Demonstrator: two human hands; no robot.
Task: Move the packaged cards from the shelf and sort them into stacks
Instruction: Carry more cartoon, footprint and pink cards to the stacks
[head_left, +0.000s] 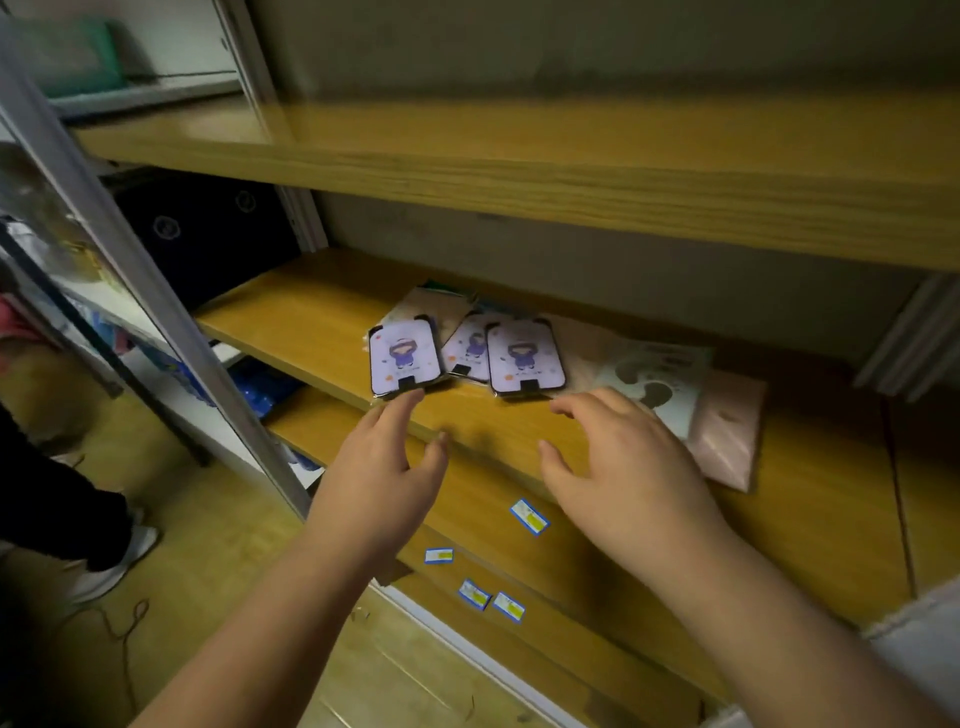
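Observation:
Three purple packaged cards with a cartoon figure lie on the middle wooden shelf (291, 322): a left one (404, 357), a middle one (469, 345) partly covered, and a right one (524, 356). My left hand (384, 462) hovers just below the left card, fingers relaxed, fingertips near its lower edge. My right hand (623, 467) is spread over the shelf just below and right of the right card, holding nothing. Pale packaged cards (660, 379) and a pink one (727, 431) lie under and beside my right hand.
More packets (431, 301) lie behind the purple cards. Small blue-edged labels (529, 517) sit on the lower shelf fronts. A grey metal upright (156, 291) stands at left, a wooden shelf (519, 171) above. A person's leg and shoe (114, 556) are at far left.

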